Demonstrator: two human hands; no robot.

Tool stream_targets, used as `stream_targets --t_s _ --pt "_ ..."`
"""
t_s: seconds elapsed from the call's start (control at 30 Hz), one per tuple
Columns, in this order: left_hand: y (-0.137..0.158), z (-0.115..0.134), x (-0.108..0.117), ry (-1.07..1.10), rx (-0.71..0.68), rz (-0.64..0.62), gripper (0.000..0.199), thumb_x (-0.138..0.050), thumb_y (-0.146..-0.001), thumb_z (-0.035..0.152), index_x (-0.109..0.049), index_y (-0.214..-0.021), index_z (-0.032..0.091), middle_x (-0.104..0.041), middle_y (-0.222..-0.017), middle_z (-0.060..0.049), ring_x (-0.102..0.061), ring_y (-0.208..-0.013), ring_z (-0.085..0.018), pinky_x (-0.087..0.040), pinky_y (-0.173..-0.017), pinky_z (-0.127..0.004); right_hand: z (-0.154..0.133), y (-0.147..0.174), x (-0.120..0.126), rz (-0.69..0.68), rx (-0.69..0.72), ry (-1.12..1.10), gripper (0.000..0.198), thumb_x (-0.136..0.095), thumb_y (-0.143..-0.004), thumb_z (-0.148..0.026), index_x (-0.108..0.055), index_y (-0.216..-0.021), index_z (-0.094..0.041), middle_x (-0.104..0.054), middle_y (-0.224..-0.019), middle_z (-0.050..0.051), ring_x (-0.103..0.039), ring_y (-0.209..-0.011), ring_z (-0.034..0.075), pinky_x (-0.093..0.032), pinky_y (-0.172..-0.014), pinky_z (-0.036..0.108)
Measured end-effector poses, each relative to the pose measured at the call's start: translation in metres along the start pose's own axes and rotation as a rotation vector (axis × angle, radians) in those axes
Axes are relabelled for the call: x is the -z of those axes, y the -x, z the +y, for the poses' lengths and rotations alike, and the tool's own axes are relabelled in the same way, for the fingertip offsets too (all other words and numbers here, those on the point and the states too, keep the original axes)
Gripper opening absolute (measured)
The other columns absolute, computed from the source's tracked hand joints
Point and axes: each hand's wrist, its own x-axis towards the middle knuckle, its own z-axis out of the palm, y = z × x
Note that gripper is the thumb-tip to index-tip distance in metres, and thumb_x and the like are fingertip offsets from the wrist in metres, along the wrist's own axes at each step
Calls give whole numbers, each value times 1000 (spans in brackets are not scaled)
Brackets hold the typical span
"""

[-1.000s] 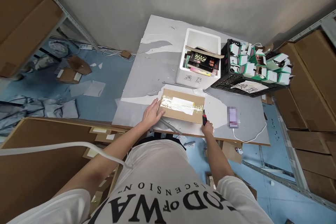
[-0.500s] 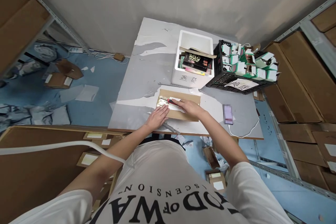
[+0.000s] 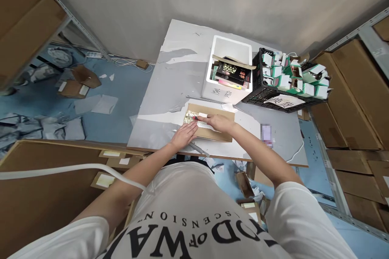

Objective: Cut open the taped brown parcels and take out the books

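On the table in front of me lies a flat cardboard box (image 3: 210,133) with shiny tape (image 3: 190,114) over its left end and a white label, partly covered by my right hand. My left hand (image 3: 184,135) rests with its fingers stretched out on the box's near left part. In my right hand (image 3: 220,123) is a red and black box cutter (image 3: 195,118), its front end at the taped area. The index finger points along the cutter. Whether the blade is in the tape is too small to tell.
Behind the box stand a white foam box (image 3: 220,92) holding books and a black crate (image 3: 258,96) full of green-and-white cartons. A phone (image 3: 266,134) with a cable lies to the right. A grey strip (image 3: 199,149) lies by the table's front edge. Shelves with large cardboard boxes flank both sides.
My right index finger now reaches farther forward along the box cutter, and less of the cutter shows. My left hand stays on the box. The whole view has shifted slightly.
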Motion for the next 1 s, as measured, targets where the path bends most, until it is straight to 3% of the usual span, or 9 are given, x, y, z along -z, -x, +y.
stream_targets --t_s 0.2,0.4,0.53,0.73,0.83,0.93,1.0 --pt "-1 -2 -1 4 0 -13 45 -44 -94 36 -51 -132 14 -52 -137 -15 -42 -133 -25 -34 -110 -45 16 24 7 -51 -73 -3 61 -46 -84 -5 -47 -137 -34 -64 -93 7 -63 -73 19 -40 -68 28" --pt "-3 -4 -3 5 12 -31 44 -42 -94 37 -53 -131 15 -53 -136 -14 -43 -132 -26 -35 -109 -45 57 98 4 -109 -260 54 65 -47 -78 -2 -51 -133 -36 -66 -97 8 -63 -74 21 -40 -68 31" --pt "-5 -5 -4 21 26 -36 44 -43 -94 37 -54 -130 16 -55 -134 -14 -44 -131 -26 -34 -109 -43 75 143 3 -171 -360 125 71 -43 -76 1 -47 -137 -36 -65 -94 9 -64 -70 19 -40 -63 29" --pt "-4 -1 3 -22 36 -81 44 -41 -94 36 -52 -132 16 -54 -135 -14 -44 -132 -25 -34 -109 -43 77 163 11 -206 -344 215 72 -41 -81 -1 -37 -142 -41 -66 -97 7 -64 -69 17 -40 -61 25" --pt "-6 5 13 -51 46 -113 45 -40 -94 36 -53 -131 14 -54 -136 -14 -44 -132 -26 -33 -108 -43 75 182 6 -96 -341 112 57 -39 -91 -17 -35 -144 -38 -67 -101 7 -65 -76 19 -44 -64 26" --pt "-21 12 25 -67 89 -148 54 -49 -87 48 -54 -128 15 -56 -132 -16 -48 -126 -30 -32 -106 -46 70 200 -19 164 -420 -151 51 -37 -94 -30 -36 -145 -31 -66 -114 8 -65 -90 21 -50 -74 31" --pt "-36 13 33 -84 121 -169 72 -58 -75 62 -54 -128 14 -56 -130 -19 -49 -122 -34 -29 -107 -49 62 202 -44 351 -533 -371 52 -37 -94 -35 -37 -145 -25 -66 -116 8 -65 -84 19 -53 -75 33"
